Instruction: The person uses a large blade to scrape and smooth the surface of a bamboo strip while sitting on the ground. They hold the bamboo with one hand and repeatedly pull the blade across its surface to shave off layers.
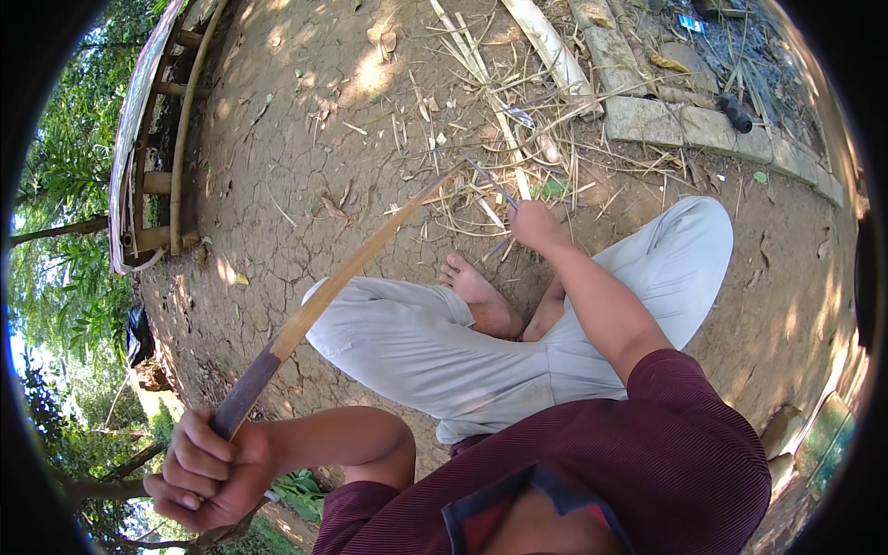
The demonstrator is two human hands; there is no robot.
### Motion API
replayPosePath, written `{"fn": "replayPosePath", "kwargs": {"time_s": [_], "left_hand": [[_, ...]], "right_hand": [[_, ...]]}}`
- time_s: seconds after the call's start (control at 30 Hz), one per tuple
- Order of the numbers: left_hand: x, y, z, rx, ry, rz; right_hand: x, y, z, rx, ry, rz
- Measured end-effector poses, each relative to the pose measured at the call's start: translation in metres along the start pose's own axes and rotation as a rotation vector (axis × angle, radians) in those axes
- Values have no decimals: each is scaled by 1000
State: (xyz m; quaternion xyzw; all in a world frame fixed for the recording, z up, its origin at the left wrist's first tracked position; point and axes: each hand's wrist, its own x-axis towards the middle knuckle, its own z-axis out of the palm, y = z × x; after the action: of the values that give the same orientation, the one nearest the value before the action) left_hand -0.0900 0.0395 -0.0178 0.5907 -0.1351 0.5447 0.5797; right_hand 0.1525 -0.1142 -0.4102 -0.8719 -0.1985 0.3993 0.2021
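Note:
My left hand is closed around the dark end of a long wooden stick. Beyond that dark grip the stick is shaved pale and narrows toward a thin tip, which reaches out over the ground ahead. Closed too, my right hand holds what looks like a knife with a narrow dark blade. The blade's point is close to the stick's tip; whether they touch I cannot tell. Around and beneath the tip lie pale shavings and strips.
I sit on cracked bare earth, knees spread, with my bare foot between them. Stone blocks edge an ashy patch at the far right, beside a thick pale pole. A bamboo-framed platform stands at the left.

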Motion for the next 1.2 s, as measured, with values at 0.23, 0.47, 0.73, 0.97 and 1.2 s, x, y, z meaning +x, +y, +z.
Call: {"fn": "replayPosePath", "kwargs": {"time_s": [0.23, 0.47, 0.73, 0.97, 1.2], "left_hand": [[19, -27, 1, -40, -90, -78], [52, -49, -8, 147, 40, -98], [85, -108, 52, 564, 372, 80], [88, -88, 11, 414, 224, 4], [80, -100, 54, 506, 280, 27]], "right_hand": [[20, 23, 35, 8, 100, -79], [2, -14, 8, 167, -79, -1], [-113, -89, -17, 713, 114, -422], [-137, -99, -29, 746, 414, -681], [-99, -54, 2, 502, 325, -416]]}}
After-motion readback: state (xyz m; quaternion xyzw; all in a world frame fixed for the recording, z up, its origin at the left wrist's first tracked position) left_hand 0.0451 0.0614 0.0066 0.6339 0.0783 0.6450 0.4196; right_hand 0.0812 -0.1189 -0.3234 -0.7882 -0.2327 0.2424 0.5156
